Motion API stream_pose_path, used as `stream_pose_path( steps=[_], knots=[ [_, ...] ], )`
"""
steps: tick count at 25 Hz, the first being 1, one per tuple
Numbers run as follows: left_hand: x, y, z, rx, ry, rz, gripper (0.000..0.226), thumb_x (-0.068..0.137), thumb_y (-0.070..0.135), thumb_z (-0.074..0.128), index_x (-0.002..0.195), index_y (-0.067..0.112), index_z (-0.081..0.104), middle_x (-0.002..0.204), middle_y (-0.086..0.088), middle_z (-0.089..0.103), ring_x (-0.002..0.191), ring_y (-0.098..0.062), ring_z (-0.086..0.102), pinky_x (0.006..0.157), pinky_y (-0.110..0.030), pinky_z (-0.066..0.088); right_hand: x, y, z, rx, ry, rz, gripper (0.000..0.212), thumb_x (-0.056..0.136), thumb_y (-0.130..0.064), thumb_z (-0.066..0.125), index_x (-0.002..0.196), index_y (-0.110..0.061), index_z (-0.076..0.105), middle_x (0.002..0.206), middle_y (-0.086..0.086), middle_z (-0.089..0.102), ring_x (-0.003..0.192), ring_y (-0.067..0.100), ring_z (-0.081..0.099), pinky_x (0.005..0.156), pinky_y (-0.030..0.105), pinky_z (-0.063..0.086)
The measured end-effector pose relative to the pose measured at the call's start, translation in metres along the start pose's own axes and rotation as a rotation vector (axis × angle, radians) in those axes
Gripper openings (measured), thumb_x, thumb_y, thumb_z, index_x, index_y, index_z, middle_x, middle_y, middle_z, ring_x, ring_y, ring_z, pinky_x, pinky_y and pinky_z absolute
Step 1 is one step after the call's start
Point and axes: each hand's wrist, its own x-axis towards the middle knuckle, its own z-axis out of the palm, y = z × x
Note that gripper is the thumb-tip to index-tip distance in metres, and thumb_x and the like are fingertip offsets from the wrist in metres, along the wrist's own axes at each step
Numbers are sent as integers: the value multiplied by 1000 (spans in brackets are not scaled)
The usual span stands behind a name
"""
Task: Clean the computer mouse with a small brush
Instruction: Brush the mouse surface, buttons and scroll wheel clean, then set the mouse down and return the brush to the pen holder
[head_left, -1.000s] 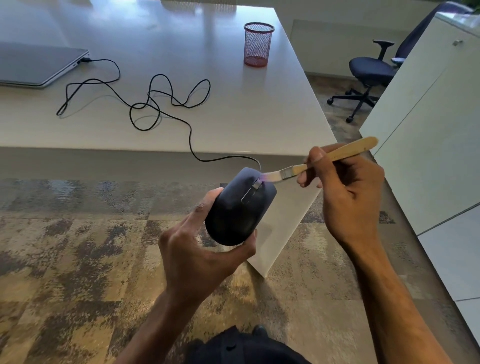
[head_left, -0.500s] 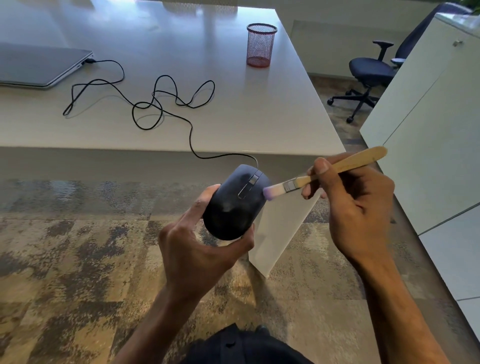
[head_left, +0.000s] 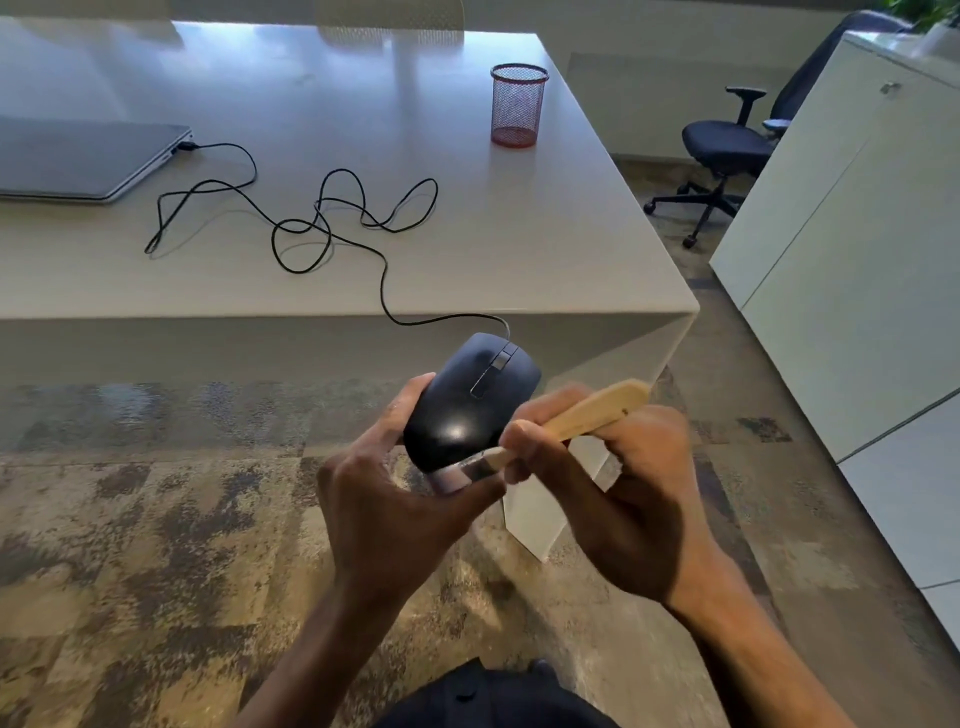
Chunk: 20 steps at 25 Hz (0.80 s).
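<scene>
Hands work in front of the desk (head_left: 519, 270), near its right corner: left hand (head_left: 395, 514) curled round the mouse (head_left: 470, 402), right hand (head_left: 618, 488) pinching the brush (head_left: 571, 420), bristles at the mouse's near end (blurred). Brushing looks underway; next, probably turn the mouse to reach unbrushed sides.

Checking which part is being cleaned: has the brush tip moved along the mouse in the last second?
Yes. The brush bristles went from beside the scroll wheel to the mouse rear edge.
</scene>
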Motion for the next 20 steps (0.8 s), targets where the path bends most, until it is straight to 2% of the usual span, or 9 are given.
stream_pose_path(
  steps=[2, 5, 7, 10, 13, 15, 18, 20],
  knots=[
    [0, -2, -3, -36, 10, 0, 83, 61, 52, 74, 131, 12, 50, 109, 30, 50, 95, 21, 52, 78, 0, 40, 0, 7, -4, 29, 63, 72, 25, 94, -16, 54, 77, -7, 69, 71, -2, 68, 61, 16, 65, 53, 33, 51],
    [0, -1, -7, -86, 24, 15, 76, 63, 54, 73, 128, 23, 51, 106, 37, 50, 92, 22, 53, 75, 0, 41, 0, 21, -18, 64, 200, 174, 21, 98, -17, 53, 83, -10, 67, 72, -3, 68, 64, 8, 65, 61, 17, 49],
    [1, -1, -10, -114, 28, 22, 68, 64, 52, 74, 125, 31, 52, 102, 40, 51, 90, 18, 56, 71, -2, 44, 4, 30, -26, 49, 321, 277, 21, 101, -21, 55, 84, -16, 67, 73, -3, 70, 64, 8, 66, 64, 18, 51],
    [2, -3, -15, -113, 25, 35, 64, 64, 47, 75, 123, 34, 53, 103, 36, 54, 91, 13, 59, 71, -7, 47, 9, 35, -29, -11, 459, 361, 19, 98, -30, 53, 87, -24, 67, 75, -11, 72, 64, 8, 66, 63, 19, 53],
    [5, -7, -17, -81, 53, 64, 65, 64, 47, 74, 123, 33, 51, 106, 36, 52, 90, 17, 57, 73, -7, 48, 11, 29, -26, -5, 497, 313, 15, 96, -34, 55, 90, -27, 68, 77, -15, 72, 67, 5, 67, 61, 14, 52],
    [10, -10, -17, -77, 85, 82, 66, 66, 47, 75, 124, 24, 53, 108, 31, 51, 90, 17, 56, 74, -9, 49, 12, 25, -23, -22, 488, 310, 13, 94, -34, 58, 92, -27, 68, 80, -14, 73, 71, 5, 68, 60, 14, 51],
    [20, -16, -14, -134, 107, 96, 62, 69, 43, 78, 121, 14, 61, 101, 18, 62, 86, 3, 63, 72, -18, 53, 18, 20, -20, -17, 504, 368, 17, 86, -43, 60, 93, -30, 69, 88, -22, 72, 82, 0, 69, 60, 10, 51],
    [29, -19, -11, -196, 86, 59, 60, 68, 46, 78, 121, 23, 59, 100, 20, 62, 89, 1, 62, 76, -18, 52, 20, 19, -20, 8, 515, 381, 18, 83, -44, 63, 94, -31, 70, 94, -22, 73, 90, 1, 69, 61, 11, 52]
  ],
)
